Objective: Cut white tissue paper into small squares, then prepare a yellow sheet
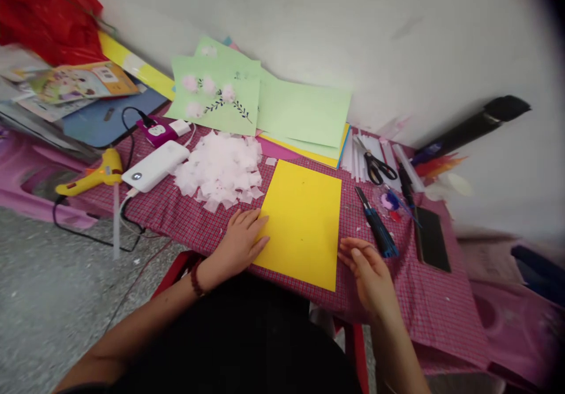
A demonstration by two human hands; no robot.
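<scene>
A plain yellow sheet of paper (304, 223) lies flat on the red checked tablecloth (194, 223), right in front of me. My left hand (242, 238) rests at its left edge, fingers stretched out and touching the paper. Close to the right edge is my right hand (364, 264), fingers loosely bent and a little apart, with nothing visible in it. Beyond the left hand sits a heap of pale pink tissue pieces (225, 167). A box cutter (377, 223) lies just past the right hand.
At the back, green sheets (304, 109) lean on the wall, one bearing pink blossoms. Scissors (375, 164), glue sticks (353, 159) and a phone (432, 238) lie to the right. A white power bank (154, 167) and yellow glue gun (95, 173) are left, with cables hanging.
</scene>
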